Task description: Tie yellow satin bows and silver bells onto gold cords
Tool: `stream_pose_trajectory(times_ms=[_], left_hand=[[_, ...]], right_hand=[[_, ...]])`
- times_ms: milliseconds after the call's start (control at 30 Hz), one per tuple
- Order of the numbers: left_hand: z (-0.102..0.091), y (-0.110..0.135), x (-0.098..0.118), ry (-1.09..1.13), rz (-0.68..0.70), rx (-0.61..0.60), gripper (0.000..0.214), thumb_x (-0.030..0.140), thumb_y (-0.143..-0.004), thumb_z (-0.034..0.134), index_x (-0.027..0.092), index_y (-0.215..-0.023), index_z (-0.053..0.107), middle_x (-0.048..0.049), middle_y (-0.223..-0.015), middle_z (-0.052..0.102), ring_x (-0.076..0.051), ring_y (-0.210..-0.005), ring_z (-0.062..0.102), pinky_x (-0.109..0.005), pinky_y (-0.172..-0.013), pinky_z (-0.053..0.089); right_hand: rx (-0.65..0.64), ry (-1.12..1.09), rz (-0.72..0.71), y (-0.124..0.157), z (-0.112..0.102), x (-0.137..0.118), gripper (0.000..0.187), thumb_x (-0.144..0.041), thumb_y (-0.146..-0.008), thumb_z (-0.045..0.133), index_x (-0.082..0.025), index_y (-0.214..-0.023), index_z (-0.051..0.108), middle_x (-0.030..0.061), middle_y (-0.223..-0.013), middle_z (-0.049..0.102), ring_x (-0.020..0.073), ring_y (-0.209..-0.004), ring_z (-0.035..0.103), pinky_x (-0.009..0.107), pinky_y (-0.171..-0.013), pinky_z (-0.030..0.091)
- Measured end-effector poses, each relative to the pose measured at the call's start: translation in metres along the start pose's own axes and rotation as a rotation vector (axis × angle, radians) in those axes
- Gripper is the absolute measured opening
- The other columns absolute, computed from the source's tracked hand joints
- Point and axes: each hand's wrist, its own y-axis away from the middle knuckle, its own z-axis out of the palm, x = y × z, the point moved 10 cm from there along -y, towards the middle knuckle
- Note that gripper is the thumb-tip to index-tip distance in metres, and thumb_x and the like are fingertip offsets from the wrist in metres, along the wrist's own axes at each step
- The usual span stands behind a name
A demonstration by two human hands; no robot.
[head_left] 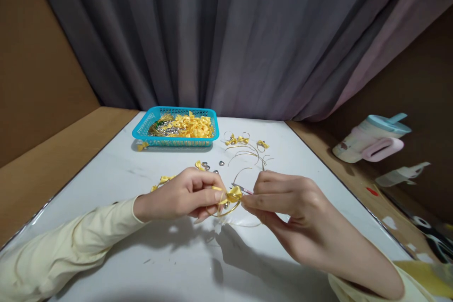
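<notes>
My left hand (184,193) and my right hand (283,203) meet over the middle of the white table (116,184). Both pinch a small yellow ribbon bow (233,194) with a thin gold wire loop curving under it. The fingers of each hand are closed round the bow. A thin tool tip with a pink part (244,190) shows just above my right fingertips; I cannot tell which hand holds it.
A blue plastic basket (141,128) holding yellow bows and silver bits stands at the back. Finished bows on wire rings (244,144) and small silver beads (212,167) lie behind my hands. A pink and blue jug (375,139) lies at the right.
</notes>
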Motion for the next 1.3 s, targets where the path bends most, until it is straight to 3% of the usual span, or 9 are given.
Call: stream_pose_trajectory(times_ms=[167,367,833,1300], left_hand=[[0.0033,-0.0003,0.0014,0.054,0.002,-0.033,0.022,0.032,-0.08,0.053,0.014,-0.067,0.051,0.0048,-0.048,0.043,-0.005,-0.038,0.035,-0.016,-0.033,0.019],[0.0043,-0.0012,0.0004,0.176,0.011,-0.05,0.021,0.029,-0.08,0.054,0.014,-0.066,0.052,0.0067,-0.044,0.042,-0.003,-0.034,0.03,-0.017,-0.033,0.017],[0.0065,-0.0016,-0.0013,0.185,0.022,-0.09,0.02,0.025,-0.082,0.052,0.011,-0.068,0.054,0.0081,-0.045,0.04,-0.002,-0.034,0.027,-0.016,-0.035,0.022],[0.0067,-0.002,-0.0048,0.213,0.009,-0.089,0.02,0.026,-0.081,0.054,0.011,-0.066,0.053,0.0092,-0.041,0.037,-0.002,-0.033,0.025,-0.016,-0.037,0.024]], right_hand=[[-0.005,-0.036,0.013,0.0,0.0002,0.0012,0.028,-0.007,-0.083,0.044,-0.017,-0.073,0.068,0.002,-0.052,0.05,0.0137,-0.052,0.042,0.027,-0.049,0.032],[0.035,-0.086,0.021,-0.0005,-0.0004,0.0042,0.031,-0.005,-0.081,0.045,-0.016,-0.057,0.061,0.0022,-0.053,0.051,0.012,-0.052,0.04,0.027,-0.05,0.031],[0.008,-0.053,0.033,-0.0007,0.0048,0.0036,0.026,-0.008,-0.082,0.046,-0.016,-0.073,0.068,0.0015,-0.051,0.051,0.0124,-0.049,0.042,0.026,-0.048,0.031],[0.018,-0.096,0.065,-0.0005,0.0075,0.0074,0.028,-0.008,-0.082,0.047,-0.015,-0.063,0.066,0.002,-0.052,0.052,0.0115,-0.051,0.043,0.025,-0.05,0.031]])
